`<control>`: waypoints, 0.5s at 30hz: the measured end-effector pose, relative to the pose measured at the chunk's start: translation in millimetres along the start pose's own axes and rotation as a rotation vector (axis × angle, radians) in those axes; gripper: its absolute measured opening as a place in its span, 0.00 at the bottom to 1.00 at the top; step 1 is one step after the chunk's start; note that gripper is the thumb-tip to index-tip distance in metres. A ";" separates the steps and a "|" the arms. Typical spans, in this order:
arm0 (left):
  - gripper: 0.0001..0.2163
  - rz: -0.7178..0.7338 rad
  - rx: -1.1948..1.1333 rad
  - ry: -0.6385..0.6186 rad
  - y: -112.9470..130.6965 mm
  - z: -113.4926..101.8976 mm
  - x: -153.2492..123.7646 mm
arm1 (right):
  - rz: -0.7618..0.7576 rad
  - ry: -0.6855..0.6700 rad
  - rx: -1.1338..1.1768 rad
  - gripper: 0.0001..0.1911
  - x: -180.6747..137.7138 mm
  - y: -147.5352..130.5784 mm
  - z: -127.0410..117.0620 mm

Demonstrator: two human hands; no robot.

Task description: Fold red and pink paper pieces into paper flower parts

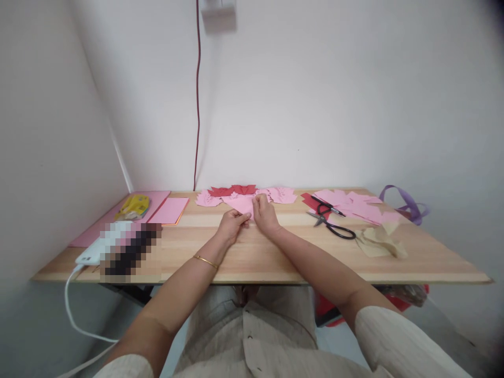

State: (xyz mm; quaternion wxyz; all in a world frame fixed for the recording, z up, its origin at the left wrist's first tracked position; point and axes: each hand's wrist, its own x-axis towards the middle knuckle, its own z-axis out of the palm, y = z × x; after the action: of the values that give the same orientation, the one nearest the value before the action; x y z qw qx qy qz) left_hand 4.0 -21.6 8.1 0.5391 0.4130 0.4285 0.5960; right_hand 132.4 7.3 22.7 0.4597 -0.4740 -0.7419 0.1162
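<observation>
A pink paper piece (pixel 241 206) is over the middle of the grained wooden bench (pixel 255 262), pinched in the fingers of the left hand (pixel 230 227) and right hand (pixel 266 214). Beyond, at twelve o'clock, lie jagged, crinkled cutouts (pixel 283 195); at three, black-looped metal scissors (pixel 340 231).

Wall cord (pixel 199 123) (dark red), white cable (pixel 67 299)

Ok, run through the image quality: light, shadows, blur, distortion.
Head view: soft, fairly even light; faint shadow beside the dark red cord; wide-angle stretching towards the right sleeve; top right corner darkened; pixelation over the left of the tabletop; fine detail soft on the held pink paper.
</observation>
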 end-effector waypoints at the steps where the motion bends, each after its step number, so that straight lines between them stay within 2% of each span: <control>1: 0.14 0.021 0.025 0.012 -0.3 -0.8 0.4 | 0.001 0.002 -0.001 0.12 -0.2 0.1 -0.1; 4: 0.13 0.042 0.081 0.037 -0.6 -3.0 1.5 | 0.005 -0.007 0.004 0.12 -0.8 -0.5 -0.5; 10: 0.13 -0.013 0.033 -0.075 1.2 -2.1 0.7 | 0.007 -0.018 -0.032 0.12 -0.8 -3.1 -1.6; 15: 0.15 -0.011 -0.124 0.003 11.5 -2.7 -0.2 | 0.010 -0.045 -0.057 0.11 1.0 -4.3 -2.5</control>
State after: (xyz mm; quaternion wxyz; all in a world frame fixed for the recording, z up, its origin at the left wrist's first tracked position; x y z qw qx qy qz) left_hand -1.9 -22.6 18.4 0.5662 0.3754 0.3939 0.6192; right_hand 131.7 5.2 27.2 0.4287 -0.4880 -0.7526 0.1080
